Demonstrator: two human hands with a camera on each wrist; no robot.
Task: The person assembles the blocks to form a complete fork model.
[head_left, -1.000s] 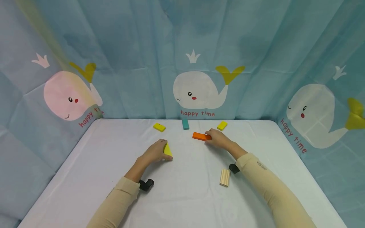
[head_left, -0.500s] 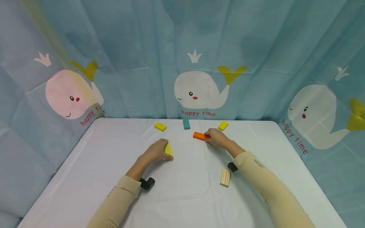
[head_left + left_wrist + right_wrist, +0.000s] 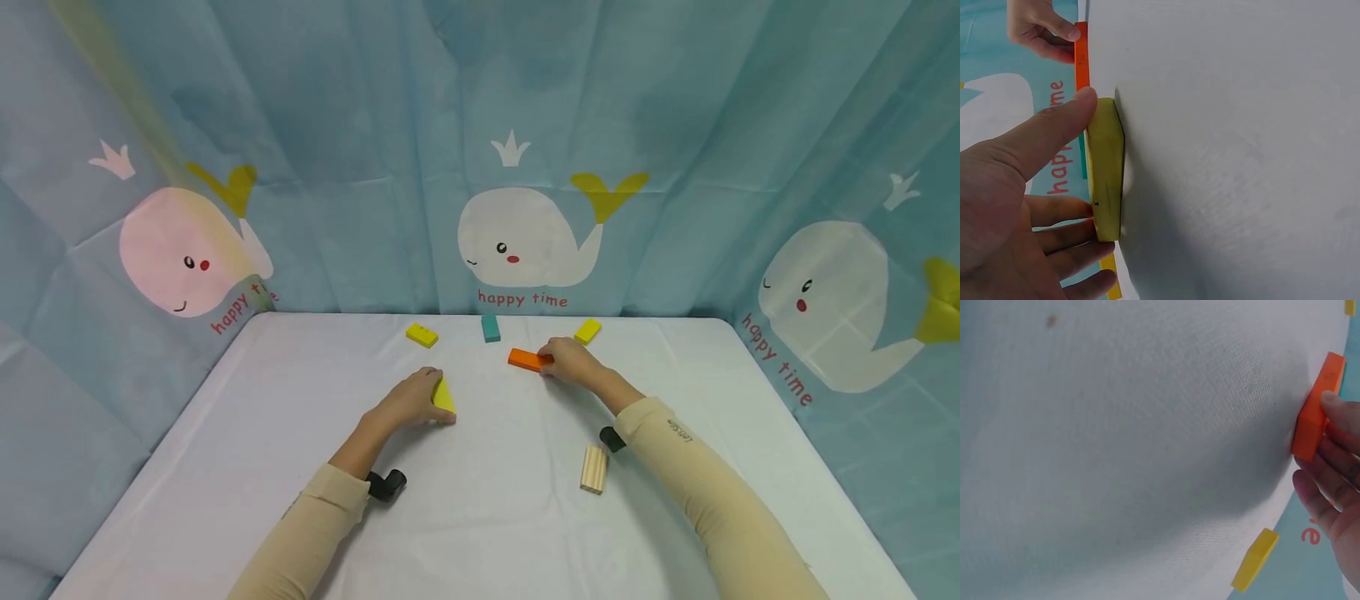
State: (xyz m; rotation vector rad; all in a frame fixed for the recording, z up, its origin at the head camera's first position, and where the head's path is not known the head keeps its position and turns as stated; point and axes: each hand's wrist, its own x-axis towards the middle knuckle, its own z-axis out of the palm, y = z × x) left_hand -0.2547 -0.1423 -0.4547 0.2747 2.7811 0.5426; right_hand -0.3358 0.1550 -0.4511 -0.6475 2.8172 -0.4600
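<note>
The left hand (image 3: 408,400) pinches a yellow triangular block (image 3: 444,397) between thumb and fingers; the right hand (image 3: 572,363) pinches one end of an orange rectangular block (image 3: 524,360). Both pieces are near the middle of the white-covered counter (image 3: 480,533), apart from each other. Neither block has been let go, so the handling of these two looks unfinished. Beyond the hands lie a yellow block (image 3: 422,336), a teal block (image 3: 491,328) and a second yellow block (image 3: 587,332), with a ridged wooden block (image 3: 593,470) nearer the person. Nothing is stacked or joined; whether these four are placed or waiting cannot be told.

The right sleeve (image 3: 712,500) bears small dark lettering, perhaps beginning "Let", too small to read surely. On the whale-print curtain (image 3: 360,250), red lettering (image 3: 522,298) reads "happy time", repeated at both sides, partly lost in a fold at left. No brand is legible on the blocks.
</note>
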